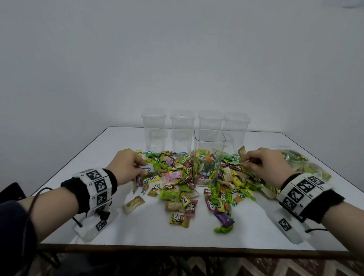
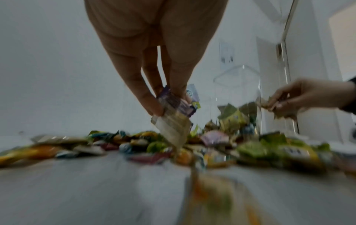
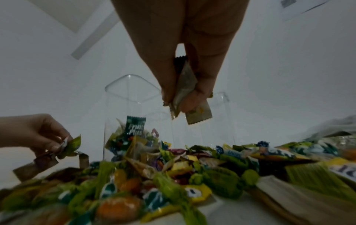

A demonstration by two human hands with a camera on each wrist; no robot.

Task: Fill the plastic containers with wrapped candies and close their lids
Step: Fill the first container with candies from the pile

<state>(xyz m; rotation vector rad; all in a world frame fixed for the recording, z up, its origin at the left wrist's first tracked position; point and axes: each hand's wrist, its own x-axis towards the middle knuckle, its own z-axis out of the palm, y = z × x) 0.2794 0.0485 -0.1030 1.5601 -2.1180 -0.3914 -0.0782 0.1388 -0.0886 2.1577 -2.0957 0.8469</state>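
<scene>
Pinching a small bunch of wrapped candies [image 2: 173, 115], the left hand [image 1: 125, 166] is hovering over the pile of candies [image 1: 187, 180] at about nine o'clock from the open container [image 1: 208, 156], which is standing upright mid-table, partly filled. At three o'clock from it, the right hand [image 1: 266, 165] is gripping several beige wrappers [image 3: 187, 97] between thumb and fingertips. Four lidded containers [image 1: 181, 131] are standing in a row at twelve o'clock, on the white table [image 1: 245, 232].
</scene>
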